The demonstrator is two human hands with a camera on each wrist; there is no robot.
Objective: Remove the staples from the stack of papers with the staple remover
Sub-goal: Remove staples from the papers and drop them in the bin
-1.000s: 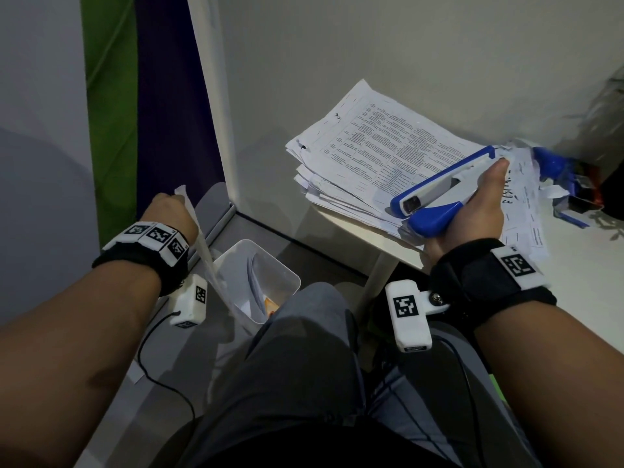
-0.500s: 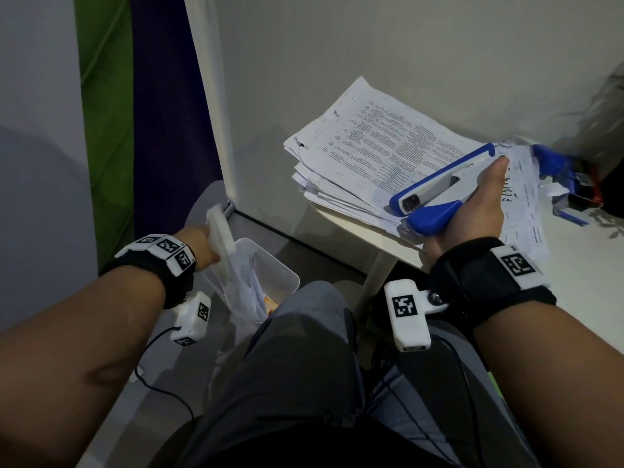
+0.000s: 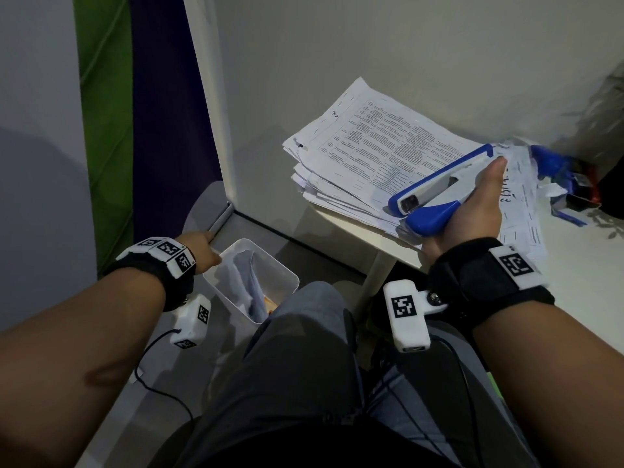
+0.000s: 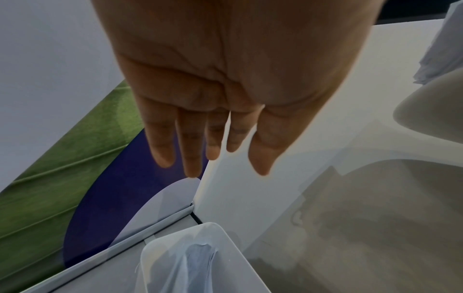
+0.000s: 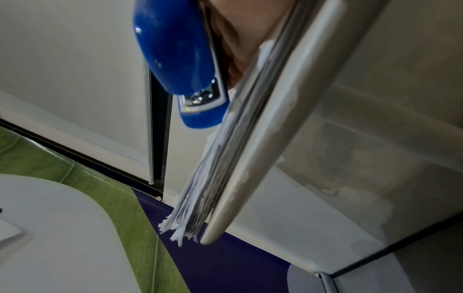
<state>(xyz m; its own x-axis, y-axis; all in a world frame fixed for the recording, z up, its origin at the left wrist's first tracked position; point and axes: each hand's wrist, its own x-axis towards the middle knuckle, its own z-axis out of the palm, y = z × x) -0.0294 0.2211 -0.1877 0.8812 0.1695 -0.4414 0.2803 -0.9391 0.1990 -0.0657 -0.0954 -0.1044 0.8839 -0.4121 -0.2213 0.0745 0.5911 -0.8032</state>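
The room is dim: a pale wall ahead, a green and dark purple cloth on the far left, and a grey floor under my knees. On the left, my left hand hangs low over the white bin that stands on the floor by my leg. In the left wrist view its fingers are stretched out straight and hold nothing. Inside the bin I can see some pale paper and a bit of orange; I cannot tell more.

More to the right, the white desk carries the stack of papers. The stack lies near the front left corner of the desk, and some sheets stick out over the edge. My right hand rests on the near right part of the stack, fingers curled around the blue and white staple remover. Its long axis runs from my thumb towards the lower left, with the mouth end at the near edge of the papers. Behind my hand there are some blue objects, too blurred to name.

For the next staple, I think the stack matters most: it lies up and to the right of my left hand, well apart, while the right hand with the tool is already touching it. The corner with a dark mark is on the far left of the stack, so my free left hand must probably rise to the desk to hold the sheets.
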